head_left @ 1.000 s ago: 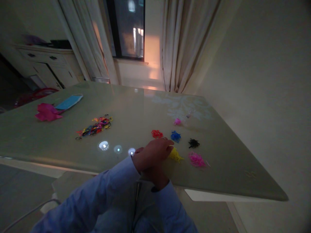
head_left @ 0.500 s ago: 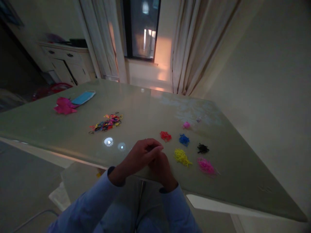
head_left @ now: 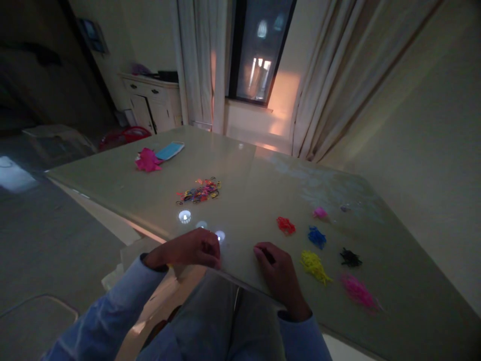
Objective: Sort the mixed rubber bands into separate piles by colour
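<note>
My left hand point(head_left: 203, 248) is at the table's front edge, its fingers curled inward and closed. I see nothing in it. To its right, my right hand point(head_left: 277, 269) rests by the edge with loosely closed fingers, and no object shows there either. The hands are apart. Near my right hand lie small piles of loom bands: red bands point(head_left: 286, 225), yellow bands point(head_left: 314, 266), blue bands point(head_left: 316, 237), black bands point(head_left: 350, 257) and pink bands point(head_left: 358, 291). A mixed-colour heap of bands point(head_left: 201, 191) sits beyond my left hand.
A smaller pink clump point(head_left: 320, 212) and a clear, small item point(head_left: 344, 207) lie farther back on the glossy table point(head_left: 240, 195). At the far left are a crumpled pink piece point(head_left: 148, 160) and a blue face mask point(head_left: 170, 151). A red chair point(head_left: 131, 133) stands behind the table.
My hands were together and have separated, the left one moving left and the right one right. The view has turned toward the left. The band piles look unchanged.
</note>
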Action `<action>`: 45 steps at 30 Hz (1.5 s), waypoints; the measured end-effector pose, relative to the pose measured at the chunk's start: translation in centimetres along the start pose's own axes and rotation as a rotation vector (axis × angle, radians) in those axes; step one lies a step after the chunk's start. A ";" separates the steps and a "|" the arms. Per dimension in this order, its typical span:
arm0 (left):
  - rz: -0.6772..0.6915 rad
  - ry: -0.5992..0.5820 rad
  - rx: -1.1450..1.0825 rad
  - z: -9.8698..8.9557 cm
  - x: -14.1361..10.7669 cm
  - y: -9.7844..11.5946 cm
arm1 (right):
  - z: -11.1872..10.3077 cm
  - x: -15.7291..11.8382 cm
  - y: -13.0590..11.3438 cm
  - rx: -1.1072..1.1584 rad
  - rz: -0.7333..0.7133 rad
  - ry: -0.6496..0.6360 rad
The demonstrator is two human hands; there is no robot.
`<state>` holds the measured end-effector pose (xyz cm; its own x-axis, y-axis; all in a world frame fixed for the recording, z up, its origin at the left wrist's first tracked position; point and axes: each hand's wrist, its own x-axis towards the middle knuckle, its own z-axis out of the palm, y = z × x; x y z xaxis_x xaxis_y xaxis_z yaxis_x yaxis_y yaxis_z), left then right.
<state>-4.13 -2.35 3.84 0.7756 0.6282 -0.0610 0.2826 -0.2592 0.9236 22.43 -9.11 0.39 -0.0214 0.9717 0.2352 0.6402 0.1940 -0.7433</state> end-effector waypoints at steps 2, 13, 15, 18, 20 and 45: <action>0.009 -0.019 -0.032 -1.0 -0.9 -0.9 | 0.0 0.0 0.1 -0.009 0.018 -0.001; 0.166 -0.113 -0.299 -3.7 -1.6 -4.7 | 0.2 1.9 -1.8 0.025 0.134 -0.071; 0.199 -0.102 -0.360 -4.2 -1.5 -5.5 | 0.9 3.2 -2.7 0.047 0.107 -0.101; 0.174 -0.108 -0.400 -4.7 -1.6 -5.8 | 2.5 6.3 -4.1 0.055 0.004 -0.152; 0.119 -0.117 -0.413 -4.7 -1.7 -5.5 | 3.8 8.9 -4.8 0.058 -0.044 -0.167; 0.015 0.379 -0.597 -3.5 0.3 -5.7 | 9.4 19.7 -4.4 -0.360 -0.211 -0.205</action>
<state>-7.45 1.88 -0.09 0.4966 0.8679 -0.0105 -0.1686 0.1083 0.9797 12.02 10.48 2.41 -0.3079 0.9295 0.2029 0.8305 0.3666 -0.4194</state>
